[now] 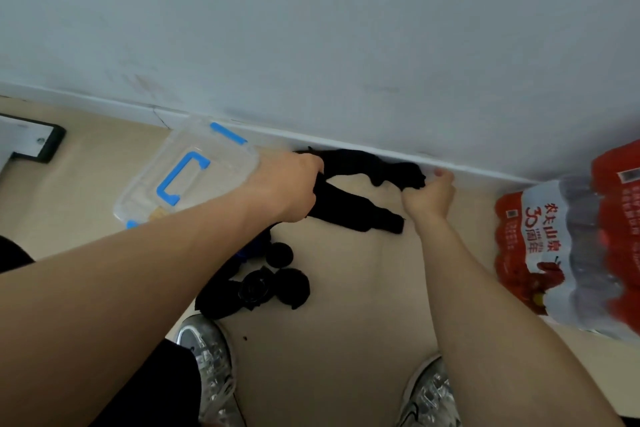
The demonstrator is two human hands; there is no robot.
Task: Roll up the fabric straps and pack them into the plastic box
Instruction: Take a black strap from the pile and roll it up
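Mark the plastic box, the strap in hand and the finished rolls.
plastic box (221, 166), head view, on its clear top.
strap (353, 210), head view, on its lower stretch.
finished rolls (292, 288), head view, on the rightmost roll.

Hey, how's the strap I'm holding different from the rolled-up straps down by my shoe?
The strap is unrolled, stretched between the left hand and right hand; the rolled straps are wound into round coils. The strap lies by the wall; the rolled straps sit nearer, beside the shoe. The strap is gripped; the rolled straps lie untouched. Both are black and outside the box.
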